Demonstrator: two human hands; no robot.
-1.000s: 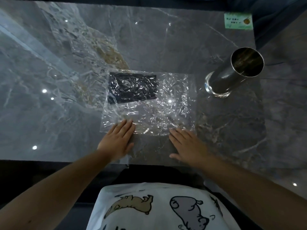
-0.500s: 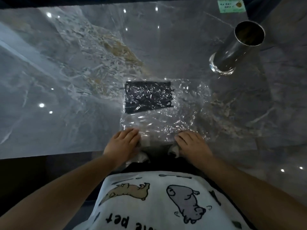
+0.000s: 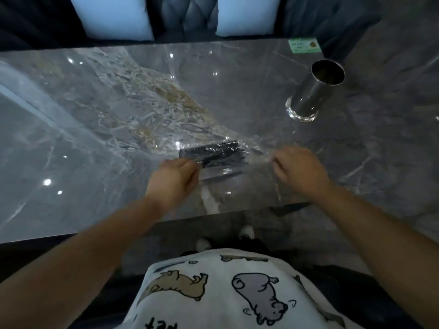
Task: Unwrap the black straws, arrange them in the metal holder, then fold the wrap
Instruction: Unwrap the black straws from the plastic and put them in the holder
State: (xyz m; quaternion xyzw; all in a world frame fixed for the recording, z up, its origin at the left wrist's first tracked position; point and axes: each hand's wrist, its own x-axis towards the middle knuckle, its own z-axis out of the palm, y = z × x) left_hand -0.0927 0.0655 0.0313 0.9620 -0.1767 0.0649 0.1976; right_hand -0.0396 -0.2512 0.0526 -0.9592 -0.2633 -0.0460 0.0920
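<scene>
Two hands lift clear wrap (image 3: pixel 234 168) over black straws (image 3: pixel 213 153) on a marble table (image 3: pixel 95 138).
Left hand (image 3: pixel 174 178) and right hand (image 3: pixel 300 170) each pinch a wrap edge; shirt (image 3: pixel 213 293) lettering is cut off, "pet" readable upside down; green sticker (image 3: pixel 304 45) text blurred; metal holder (image 3: pixel 313 91) contents unclear.

We see a dim, bluish scene. Small ceiling lights glint as white spots on the glossy worktop (image 3: pixel 71 129), mostly toward its left edge. Glare streaks the clear wrap (image 3: pixel 228 172). Motion blur softens everything; the worktop edges bow with wide-angle distortion.

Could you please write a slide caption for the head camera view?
Both hands, left hand and right hand, lift the clear wrap over black straws; metal holder stands empty.
</scene>
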